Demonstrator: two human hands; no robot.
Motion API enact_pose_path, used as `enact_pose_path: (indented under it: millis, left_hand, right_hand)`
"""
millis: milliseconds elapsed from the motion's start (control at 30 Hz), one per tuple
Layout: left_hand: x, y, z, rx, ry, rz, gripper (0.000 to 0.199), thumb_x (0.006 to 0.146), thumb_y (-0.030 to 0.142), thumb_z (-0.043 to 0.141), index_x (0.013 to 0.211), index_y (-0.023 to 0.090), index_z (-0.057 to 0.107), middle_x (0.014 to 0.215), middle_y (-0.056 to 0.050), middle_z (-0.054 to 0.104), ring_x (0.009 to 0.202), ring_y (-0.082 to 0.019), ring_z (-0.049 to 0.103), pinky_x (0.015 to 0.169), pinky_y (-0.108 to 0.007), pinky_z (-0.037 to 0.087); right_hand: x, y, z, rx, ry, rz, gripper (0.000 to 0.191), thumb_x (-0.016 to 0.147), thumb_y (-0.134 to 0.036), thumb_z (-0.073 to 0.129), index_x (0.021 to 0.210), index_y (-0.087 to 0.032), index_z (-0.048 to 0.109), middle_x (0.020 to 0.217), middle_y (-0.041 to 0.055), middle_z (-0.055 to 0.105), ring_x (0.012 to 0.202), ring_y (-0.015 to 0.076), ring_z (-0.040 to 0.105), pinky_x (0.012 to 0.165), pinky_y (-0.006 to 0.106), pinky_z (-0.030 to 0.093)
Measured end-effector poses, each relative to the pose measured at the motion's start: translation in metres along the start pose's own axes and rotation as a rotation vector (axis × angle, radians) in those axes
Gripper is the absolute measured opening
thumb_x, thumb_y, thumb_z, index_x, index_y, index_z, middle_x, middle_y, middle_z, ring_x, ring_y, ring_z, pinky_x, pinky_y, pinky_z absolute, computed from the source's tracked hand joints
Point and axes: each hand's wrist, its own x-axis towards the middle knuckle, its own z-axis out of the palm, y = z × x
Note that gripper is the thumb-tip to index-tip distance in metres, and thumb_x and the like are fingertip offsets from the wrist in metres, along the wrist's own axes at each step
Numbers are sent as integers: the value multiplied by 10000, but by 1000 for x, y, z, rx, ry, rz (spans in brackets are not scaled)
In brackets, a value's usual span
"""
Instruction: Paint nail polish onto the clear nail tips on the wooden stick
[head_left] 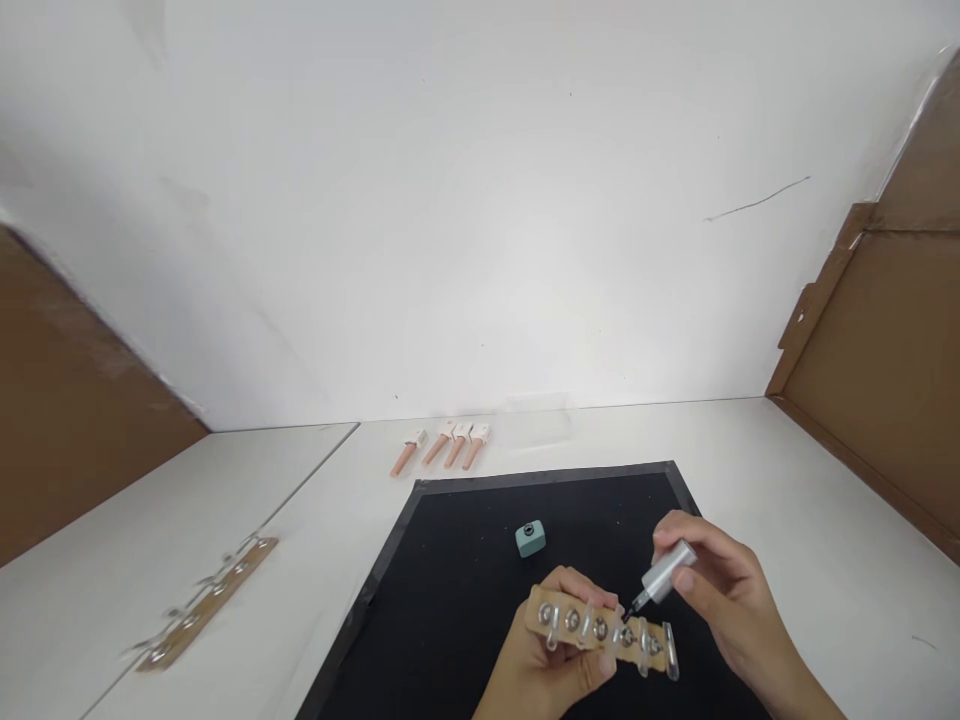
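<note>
My left hand (544, 672) grips a light wooden nail display strip (532, 608) above the black mat, fingers behind it and thumb along its lower edge. Several round metal mounts line the strip, with clear nail tips sticking out across it. In my right hand (739, 595) is a nail polish brush (667, 572), pinched by its silver cap. Its dark bristle end points down left and meets, or nearly meets, a clear tip toward the strip's right side. Behind my left hand, a small teal polish bottle (530, 543) stands uncapped on the mat.
A second wooden strip (206, 610) with clear tips lies on the white table to the left. Several bottles with peach-coloured caps (454, 446) and a clear plastic tray (534, 425) are behind the black mat (465, 540). Cardboard panels (877, 330) flank both sides.
</note>
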Motion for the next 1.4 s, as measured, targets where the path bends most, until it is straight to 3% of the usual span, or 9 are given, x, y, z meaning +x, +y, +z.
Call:
enact_pose_path:
  millis: [233,733,833,1067,1300,1400]
  left_hand:
    - [4,-3,-1,35,-17,-5,249,525,212,801,727,185,658,785,-28,662,673,-143,589,632,-267,443]
    - [-2,-5,-5,73,-2,5,256,528,254,800,721,179,650,753,-33,640,645,-146,572,630,-295,453]
    - [-2,-4,-4,52,-1,-3,248,529,237,801,722,180,656,762,-30,645,651,-141,576,628,-283,449]
    - [2,-4,-3,6,-27,16,242,529,197,804,732,192,672,771,-18,669,653,-113,571,616,-235,429]
    - [0,-4,-5,-17,-47,-4,237,540,192,800,733,190,663,777,-16,656,663,-121,583,634,-254,443]
    - [0,-2,-4,-11,-43,-14,240,541,206,800,731,185,655,778,-18,654,657,-118,572,633,-257,440]
  right_hand:
    - [0,-4,4,-1,-128,-35,161,793,-380,645,899,-267,687,689,17,536,653,175,519,566,278,445]
    - [0,4,1,-147,126,11,164,776,-398,650,831,-249,688,706,19,572,615,168,565,566,262,498]
    - [0,2,-1,-111,107,5,134,780,-378,654,838,-263,692,705,15,577,627,164,567,567,247,495]
    - [1,-5,1,-20,-77,-38,129,806,-349,635,906,-288,691,736,23,566,668,169,546,574,255,479]
    - [-1,3,1,-74,60,26,101,807,-351,637,885,-301,678,743,-1,565,679,149,554,628,227,469]
    - [-1,2,1,-38,45,12,103,811,-360,631,890,-309,675,745,-3,567,676,142,551,619,211,470]
